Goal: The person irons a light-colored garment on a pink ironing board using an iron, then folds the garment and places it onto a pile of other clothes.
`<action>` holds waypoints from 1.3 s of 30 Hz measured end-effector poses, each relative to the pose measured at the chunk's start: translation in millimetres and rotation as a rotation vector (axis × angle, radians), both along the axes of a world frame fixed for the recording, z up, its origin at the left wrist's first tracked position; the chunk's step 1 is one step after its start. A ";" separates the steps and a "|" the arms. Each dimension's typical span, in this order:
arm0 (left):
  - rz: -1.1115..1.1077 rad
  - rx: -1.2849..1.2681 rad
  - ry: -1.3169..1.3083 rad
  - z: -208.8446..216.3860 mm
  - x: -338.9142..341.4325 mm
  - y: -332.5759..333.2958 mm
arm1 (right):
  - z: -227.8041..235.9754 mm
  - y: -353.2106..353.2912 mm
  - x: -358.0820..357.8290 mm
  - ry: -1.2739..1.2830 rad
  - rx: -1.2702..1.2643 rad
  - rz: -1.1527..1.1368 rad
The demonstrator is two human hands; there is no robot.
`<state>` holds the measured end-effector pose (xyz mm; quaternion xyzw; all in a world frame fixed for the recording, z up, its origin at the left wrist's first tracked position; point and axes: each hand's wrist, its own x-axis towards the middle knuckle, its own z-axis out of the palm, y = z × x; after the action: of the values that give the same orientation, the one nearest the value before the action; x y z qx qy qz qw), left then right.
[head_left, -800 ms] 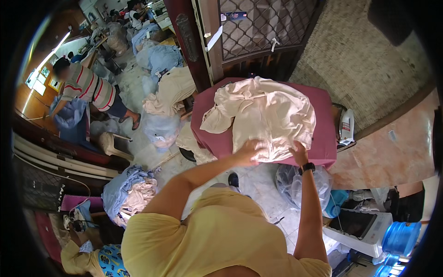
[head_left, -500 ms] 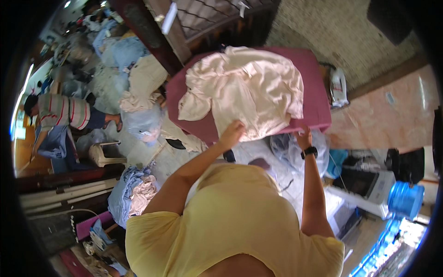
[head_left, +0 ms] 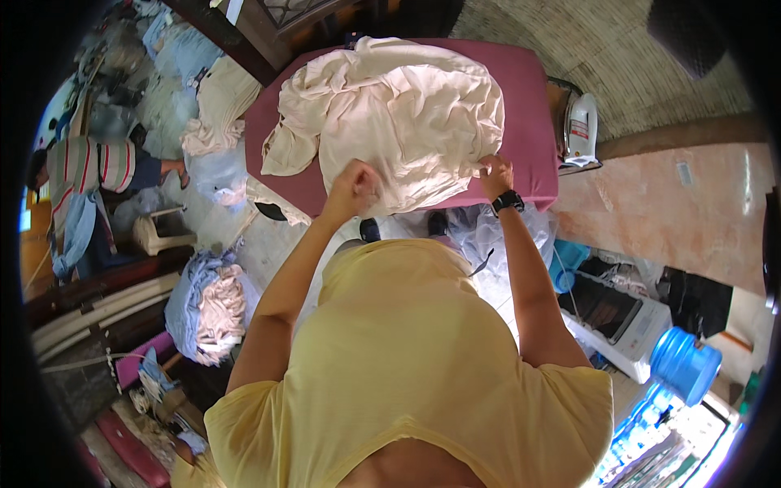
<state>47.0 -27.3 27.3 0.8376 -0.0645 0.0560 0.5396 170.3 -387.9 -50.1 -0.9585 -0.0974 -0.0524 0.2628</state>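
Note:
A cream, wrinkled cloth garment (head_left: pixel 407 114), apparently a shirt, lies spread over a maroon padded ironing table (head_left: pixel 525 106). What looks like a sleeve sticks out toward the left. My left hand (head_left: pixel 355 187) is closed on the garment's near left edge; its fingertips are slightly blurred. With fingers pinched, my right hand (head_left: pixel 496 177) grips the near right corner of the cloth. A dark watch (head_left: pixel 508 202) is on my right wrist.
An iron (head_left: pixel 581 130) rests on a stand at the table's right end. Blue and pink clothes (head_left: pixel 211 305) are heaped at left, near a plastic stool (head_left: pixel 161 232). Clear plastic bags (head_left: pixel 512 240) lie under the table. Another person in a striped shirt (head_left: pixel 89 167) is at far left.
My right hand has moved from the table's edge onto the garment and now pinches it. The left hand has curled closed. The cloth is more rumpled, and the whole view has shifted.

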 end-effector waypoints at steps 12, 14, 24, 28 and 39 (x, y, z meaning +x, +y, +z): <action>0.252 -0.032 0.279 -54.9 -26.6 -53.8 | 70.3 -68.9 93.8 -0.271 -0.556 0.012; 0.366 0.017 0.230 -28.9 -19.7 -59.8 | 48.9 -47.2 72.0 0.110 -0.112 0.323; 0.429 0.284 0.163 67.7 11.0 -50.0 | -53.3 -30.9 132.2 -0.269 -0.162 0.321; 0.757 0.565 -0.012 49.5 -37.0 -12.5 | 57.8 -82.0 178.0 -0.144 -0.272 0.140; 0.875 -0.315 0.124 69.1 -64.5 30.0 | 160.1 -124.9 219.2 0.463 0.918 0.155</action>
<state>-17.4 2.7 96.3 0.6957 0.3364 0.2374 0.5886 389.4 -512.8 110.0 -0.7210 -0.0742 0.1435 0.6738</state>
